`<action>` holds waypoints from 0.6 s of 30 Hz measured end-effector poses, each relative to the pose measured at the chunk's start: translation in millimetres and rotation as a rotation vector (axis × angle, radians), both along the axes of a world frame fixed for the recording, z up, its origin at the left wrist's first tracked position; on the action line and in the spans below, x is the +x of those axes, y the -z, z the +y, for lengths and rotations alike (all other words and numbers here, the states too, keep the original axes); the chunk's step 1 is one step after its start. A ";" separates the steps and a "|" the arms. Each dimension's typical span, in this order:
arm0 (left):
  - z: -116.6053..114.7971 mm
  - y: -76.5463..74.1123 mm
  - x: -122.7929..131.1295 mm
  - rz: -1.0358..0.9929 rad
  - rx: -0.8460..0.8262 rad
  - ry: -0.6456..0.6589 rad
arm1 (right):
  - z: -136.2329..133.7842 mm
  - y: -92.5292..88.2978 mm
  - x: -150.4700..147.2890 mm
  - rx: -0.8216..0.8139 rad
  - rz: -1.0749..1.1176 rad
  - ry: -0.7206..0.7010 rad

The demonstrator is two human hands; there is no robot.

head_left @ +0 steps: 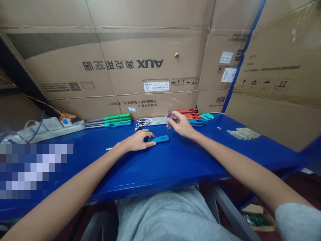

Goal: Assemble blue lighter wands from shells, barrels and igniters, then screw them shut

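Note:
My right hand (178, 124) is closed around the purple handle of a screwdriver (169, 113). The thin shaft points straight down, its tip at the right end of a blue plastic handle (162, 138). That handle lies flat on the blue table, with a dark slot along its top. My left hand (140, 140) grips its left end between thumb and fingers, hiding that part. A short pale metal piece (108, 148) lies partly behind my left forearm.
Behind my hands lie metal rods (157, 121) with red, orange and blue handles (198, 122). Green-handled tools (117, 118) rest at the left, beside a power strip (62, 131) with plugs. Pale sticks (243, 133) are piled at the right. Cardboard (120, 73) walls the table's back.

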State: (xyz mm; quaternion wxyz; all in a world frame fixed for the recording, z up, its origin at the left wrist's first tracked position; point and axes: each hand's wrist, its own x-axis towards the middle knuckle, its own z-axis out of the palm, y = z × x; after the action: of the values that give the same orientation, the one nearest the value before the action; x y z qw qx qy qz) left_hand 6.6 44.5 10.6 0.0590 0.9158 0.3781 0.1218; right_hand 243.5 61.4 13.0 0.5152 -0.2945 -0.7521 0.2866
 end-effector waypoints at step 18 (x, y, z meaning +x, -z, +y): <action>1.6 1.2 -0.8 0.007 -0.006 0.006 | -4.7 -0.3 4.7 0.181 -0.134 0.099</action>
State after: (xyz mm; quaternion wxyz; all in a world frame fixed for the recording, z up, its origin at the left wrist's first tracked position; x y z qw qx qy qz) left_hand 5.8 46.1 9.3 0.0608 0.9173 0.3758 0.1172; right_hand 248.2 56.7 13.4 0.5018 -0.3022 -0.7922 0.1713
